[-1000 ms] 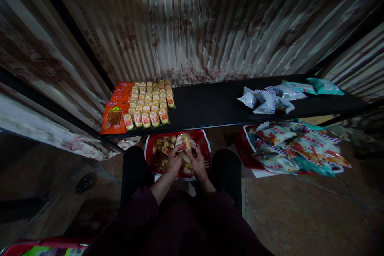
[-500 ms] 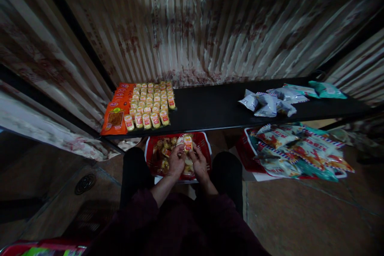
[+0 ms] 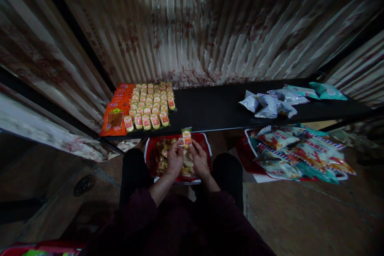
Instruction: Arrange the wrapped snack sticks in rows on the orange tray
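Note:
Between my two hands is a small wrapped cake (image 3: 187,137) in clear film with an orange and white label, standing roughly upright. My left hand (image 3: 175,161) is closed with its fingertips at the cake's left side. My right hand (image 3: 200,161) pinches its lower right edge. Both hands are over a red basket (image 3: 208,149) holding more wrapped cakes (image 3: 163,164), partly covered by my hands. Beyond it, on a black shelf (image 3: 207,108), similar wrapped cakes (image 3: 147,108) stand in tight rows.
Orange snack packets (image 3: 115,118) line the shelf's left end. Silvery and teal bags (image 3: 267,106) lie at its right. A second red basket (image 3: 247,156), heaped with bags, stands right of my knee. Pleated curtain (image 3: 192,28) hangs behind. Another red basket (image 3: 45,245) is at lower left.
The wrapped cake has risen slightly in my hands, toward the shelf's front edge, and more of its wrapper shows above my fingers. The shelf goods have stayed in place.

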Tool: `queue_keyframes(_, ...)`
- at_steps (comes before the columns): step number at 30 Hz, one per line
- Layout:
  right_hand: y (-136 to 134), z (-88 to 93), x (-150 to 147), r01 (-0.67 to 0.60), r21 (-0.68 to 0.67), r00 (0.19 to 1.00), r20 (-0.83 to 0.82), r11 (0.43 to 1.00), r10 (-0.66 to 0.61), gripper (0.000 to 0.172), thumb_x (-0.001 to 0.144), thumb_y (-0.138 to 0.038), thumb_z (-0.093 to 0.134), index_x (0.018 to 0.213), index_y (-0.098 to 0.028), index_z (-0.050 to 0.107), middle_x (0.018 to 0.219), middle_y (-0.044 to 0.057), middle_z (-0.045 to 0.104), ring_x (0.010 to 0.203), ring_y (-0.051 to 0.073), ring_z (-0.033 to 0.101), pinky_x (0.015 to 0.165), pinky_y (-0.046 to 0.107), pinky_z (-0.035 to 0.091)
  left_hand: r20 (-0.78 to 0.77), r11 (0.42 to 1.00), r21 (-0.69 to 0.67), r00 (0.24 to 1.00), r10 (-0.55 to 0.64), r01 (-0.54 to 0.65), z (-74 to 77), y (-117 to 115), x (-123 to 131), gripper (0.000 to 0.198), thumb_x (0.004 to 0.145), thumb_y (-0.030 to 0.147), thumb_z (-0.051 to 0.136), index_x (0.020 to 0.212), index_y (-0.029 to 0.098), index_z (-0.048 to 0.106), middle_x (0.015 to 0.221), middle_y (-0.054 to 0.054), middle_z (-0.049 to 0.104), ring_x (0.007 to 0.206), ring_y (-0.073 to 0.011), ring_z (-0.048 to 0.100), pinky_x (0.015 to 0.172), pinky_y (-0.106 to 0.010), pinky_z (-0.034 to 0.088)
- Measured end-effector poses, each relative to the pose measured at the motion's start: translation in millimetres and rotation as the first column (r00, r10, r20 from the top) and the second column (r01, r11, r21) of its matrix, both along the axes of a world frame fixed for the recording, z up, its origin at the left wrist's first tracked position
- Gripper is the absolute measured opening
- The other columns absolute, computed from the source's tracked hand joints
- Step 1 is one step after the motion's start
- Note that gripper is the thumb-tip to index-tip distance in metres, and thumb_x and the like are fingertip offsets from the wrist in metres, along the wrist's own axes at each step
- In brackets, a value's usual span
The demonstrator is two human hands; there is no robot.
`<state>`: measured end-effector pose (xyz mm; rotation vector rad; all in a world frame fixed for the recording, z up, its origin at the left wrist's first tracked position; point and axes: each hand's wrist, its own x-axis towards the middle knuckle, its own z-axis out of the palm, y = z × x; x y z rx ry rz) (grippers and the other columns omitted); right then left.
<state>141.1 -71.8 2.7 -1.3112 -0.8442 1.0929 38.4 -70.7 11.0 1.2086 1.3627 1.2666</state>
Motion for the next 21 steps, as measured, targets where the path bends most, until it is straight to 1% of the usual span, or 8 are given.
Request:
queue_keyframes(4,6.5,7.0,-2.7,-0.010,0.007,1.000,0.001,1.000,0.010,0.050,0.074,-0.048,0.063,0.114,-0.017,0.065,0.105,0.009,0.071,0.092,0.023,0.066,0.082,0.037,0.052,-0.032,1.000,0.031,1.000,-0.002,0.003,7.3,2.7,-0.8,0.036,0.076,0.003,0.044,0.104,0.018,0.061,0.106,-0.006,0.066,0.094,-0.0149,0.062,0.089,-0.033,0.048)
queue_keyframes(10,21.9,12.6,-2.1,-0.014,0.051,0.985,0.174,0.999,0.005,0.048,0.077,-0.049,0.058,0.113,-0.019,0.066,0.110,0.008,0.070,0.098,0.024,0.065,0.090,0.039,0.049,-0.087,0.997,0.068,0.996,0.025,-0.019,18.9,10.5,-0.3,0.038,0.075,0.004,0.044,0.106,0.019,0.061,0.108,-0.006,0.065,0.097,-0.0157,0.061,0.091,-0.034,0.047)
queue_keyframes(14,34.1,15.2,-1.0,-0.040,0.057,0.971,0.239,0.998,0.026,0.047,0.080,-0.049,0.056,0.115,-0.019,0.065,0.111,0.008,0.070,0.100,0.025,0.064,0.092,0.039,0.048,-0.108,0.996,0.089,0.993,0.039,-0.029,26.4,20.8,-0.6,0.037,0.075,0.004,0.044,0.104,0.019,0.062,0.105,-0.006,0.066,0.095,-0.0162,0.061,0.091,-0.034,0.048)
queue_keyframes(18,48.1,16.2,-2.8,-0.081,0.083,0.969,0.241,0.993,0.059,0.047,0.081,-0.047,0.055,0.117,-0.019,0.064,0.115,0.008,0.068,0.102,0.024,0.064,0.092,0.038,0.048,-0.121,0.993,0.108,0.991,0.059,-0.046,29.8,30.5,-2.0,0.040,0.075,0.004,0.044,0.108,0.020,0.061,0.109,-0.006,0.064,0.098,-0.0160,0.060,0.092,-0.034,0.048)
queue_keyframes(21,60.2,15.6,-6.0,-0.083,0.102,0.967,0.248,0.991,0.055,0.047,0.080,-0.047,0.056,0.116,-0.018,0.065,0.118,0.010,0.067,0.105,0.024,0.062,0.096,0.038,0.046,-0.145,0.992,0.110,0.986,0.080,-0.064,31.9,37.9,-3.7,0.042,0.074,0.003,0.043,0.109,0.019,0.061,0.108,-0.007,0.064,0.097,-0.0156,0.060,0.093,-0.034,0.048)
